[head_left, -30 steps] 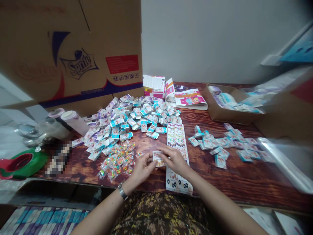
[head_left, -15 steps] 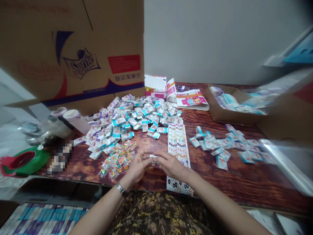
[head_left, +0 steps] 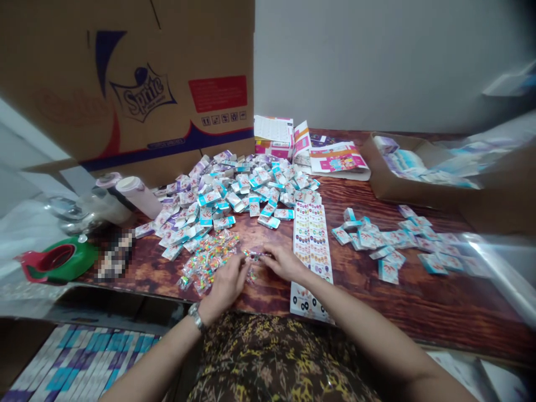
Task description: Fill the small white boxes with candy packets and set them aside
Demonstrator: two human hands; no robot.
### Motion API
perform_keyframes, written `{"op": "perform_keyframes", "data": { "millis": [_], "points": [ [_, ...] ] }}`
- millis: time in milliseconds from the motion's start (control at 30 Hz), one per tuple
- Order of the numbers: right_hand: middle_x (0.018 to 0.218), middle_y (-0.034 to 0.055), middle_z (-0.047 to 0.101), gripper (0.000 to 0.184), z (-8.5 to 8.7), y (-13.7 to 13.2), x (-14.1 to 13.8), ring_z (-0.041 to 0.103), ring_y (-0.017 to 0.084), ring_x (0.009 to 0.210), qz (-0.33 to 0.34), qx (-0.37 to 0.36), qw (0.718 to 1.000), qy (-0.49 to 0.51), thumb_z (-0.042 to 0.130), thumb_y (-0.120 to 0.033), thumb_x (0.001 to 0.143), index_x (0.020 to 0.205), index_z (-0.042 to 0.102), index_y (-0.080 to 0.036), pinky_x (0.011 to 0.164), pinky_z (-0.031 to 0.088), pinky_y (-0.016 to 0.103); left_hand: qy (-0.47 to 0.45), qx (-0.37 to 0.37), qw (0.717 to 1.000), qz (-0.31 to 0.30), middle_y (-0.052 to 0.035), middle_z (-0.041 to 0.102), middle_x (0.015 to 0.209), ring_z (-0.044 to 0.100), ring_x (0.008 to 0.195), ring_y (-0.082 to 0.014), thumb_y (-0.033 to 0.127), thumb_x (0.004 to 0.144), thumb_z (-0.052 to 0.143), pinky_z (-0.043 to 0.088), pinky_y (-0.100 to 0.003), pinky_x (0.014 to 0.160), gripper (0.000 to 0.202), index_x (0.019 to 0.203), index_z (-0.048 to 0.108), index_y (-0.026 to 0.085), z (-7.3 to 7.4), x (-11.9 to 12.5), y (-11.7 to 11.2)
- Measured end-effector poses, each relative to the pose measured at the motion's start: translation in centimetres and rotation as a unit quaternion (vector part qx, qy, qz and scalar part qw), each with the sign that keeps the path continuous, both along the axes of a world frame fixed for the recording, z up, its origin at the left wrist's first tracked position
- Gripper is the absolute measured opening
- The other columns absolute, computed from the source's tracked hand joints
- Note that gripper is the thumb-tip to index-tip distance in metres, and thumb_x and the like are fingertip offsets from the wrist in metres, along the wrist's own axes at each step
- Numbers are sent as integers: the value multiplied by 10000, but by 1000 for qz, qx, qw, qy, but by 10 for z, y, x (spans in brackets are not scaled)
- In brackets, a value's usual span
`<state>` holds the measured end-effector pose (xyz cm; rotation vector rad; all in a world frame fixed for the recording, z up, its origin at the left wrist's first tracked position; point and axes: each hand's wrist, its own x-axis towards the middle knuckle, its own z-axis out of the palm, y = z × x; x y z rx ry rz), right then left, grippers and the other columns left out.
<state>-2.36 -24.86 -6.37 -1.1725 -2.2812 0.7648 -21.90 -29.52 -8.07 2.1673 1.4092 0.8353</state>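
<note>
My left hand [head_left: 228, 281] is closed, its fingertips pinched by a small clear packet of colourful candies [head_left: 251, 275]. Opposite it, my right hand [head_left: 285, 262] grips a small white and purple box [head_left: 254, 256], which the fingers mostly cover. The fingertips of both hands nearly meet at this box. Just left of my left hand lies a heap of similar candy packets [head_left: 209, 257]. Behind my hands spreads a large pile of small white, blue and purple boxes [head_left: 238, 192]. A sticker sheet [head_left: 312, 251] lies flat beside my right wrist.
A large cardboard carton [head_left: 167, 56] stands back left. Before it are a pale pink bottle [head_left: 140, 198] and a green and red tape dispenser [head_left: 75, 259]. On the right are scattered small boxes [head_left: 385, 240] and an open carton [head_left: 389, 181]. More boxes [head_left: 84, 357] sit in rows below the table edge.
My hands have drawn slightly apart, the left one turning down beside the candy heap. A candy packet now shows below the left fingertips. The camera view has shifted a little.
</note>
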Motion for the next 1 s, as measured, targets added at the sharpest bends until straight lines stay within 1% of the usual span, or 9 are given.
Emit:
{"op": "perform_keyframes", "data": {
  "millis": [100, 233, 433, 567, 700, 800, 867, 933, 1000],
  "points": [
    [791, 26, 601, 86, -12, 0, 5, 540, 154, 710, -14, 61, 994, -92, 519, -141, 829, 818, 597, -175, 623, 376, 242, 170, 68, 977, -106, -91, 600, 898, 545, 920, -238, 224, 905, 409, 472, -384, 796, 192, 1014, 561, 178, -17, -1, -17],
    [797, 42, 594, 129, -26, -7, 0, 526, 161, 674, 24, 159, 965, -209, 487, -164, 857, 833, 612, -187, 590, 360, 256, 250, 82, 957, -121, -124, 572, 1035, 482, 1006, -273, 242, 898, 421, 446, -429, 850, 275, 1134, 529, 151, -28, 6, -25],
    [814, 76, 612, 149, -39, -18, -6, 554, 188, 769, 81, 252, 932, -246, 467, -152, 892, 869, 614, -162, 691, 409, 305, 253, 70, 959, -110, -137, 542, 1086, 460, 1024, -279, 251, 891, 423, 437, -438, 855, 339, 1204, 485, 135, -29, 13, -22],
    [828, 76, 610, 131, -44, -22, -6, 564, 195, 822, 114, 241, 925, -271, 469, -158, 897, 897, 601, -148, 709, 438, 312, 227, 65, 965, -114, -127, 570, 1033, 483, 985, -267, 215, 879, 433, 431, -428, 871, 282, 1125, 544, 134, -31, 11, -25],
    [836, 77, 612, 130, -46, -26, -10, 567, 192, 847, 122, 222, 921, -296, 464, -157, 901, 907, 593, -147, 713, 460, 303, 146, 48, 980, -124, -96, 622, 954, 530, 912, -230, 193, 880, 427, 444, -369, 837, 230, 1036, 594, 168, -28, 1, -23],
    [833, 96, 622, 158, -47, -25, -16, 576, 206, 832, 123, 242, 914, -301, 437, -135, 899, 907, 594, -126, 725, 471, 334, 73, 28, 994, -71, -60, 629, 809, 562, 778, -187, 234, 894, 432, 453, -301, 726, 188, 927, 612, 190, -16, -6, -6],
    [852, 115, 631, 175, -49, -22, -19, 584, 218, 818, 129, 256, 912, -294, 420, -114, 892, 936, 590, -107, 708, 476, 357, 50, 51, 997, -28, -58, 628, 816, 569, 779, -183, 250, 901, 430, 446, -296, 729, 183, 930, 599, 188, -4, -2, 16],
    [851, 119, 637, 180, -50, -19, -21, 594, 218, 784, 127, 243, 916, -294, 418, -97, 878, 925, 592, -107, 682, 476, 358, 68, 87, 994, -16, -68, 631, 895, 567, 852, -192, 234, 912, 400, 440, -307, 781, 201, 973, 584, 186, 6, 10, 45],
    [813, 104, 643, 172, -48, -17, -20, 600, 205, 723, 106, 215, 922, -305, 431, -96, 859, 880, 600, -121, 639, 472, 338, 151, 108, 981, -54, -90, 619, 998, 542, 920, -211, 202, 911, 379, 436, -334, 823, 242, 1078, 550, 169, 10, 29, 76]
  ]
}}
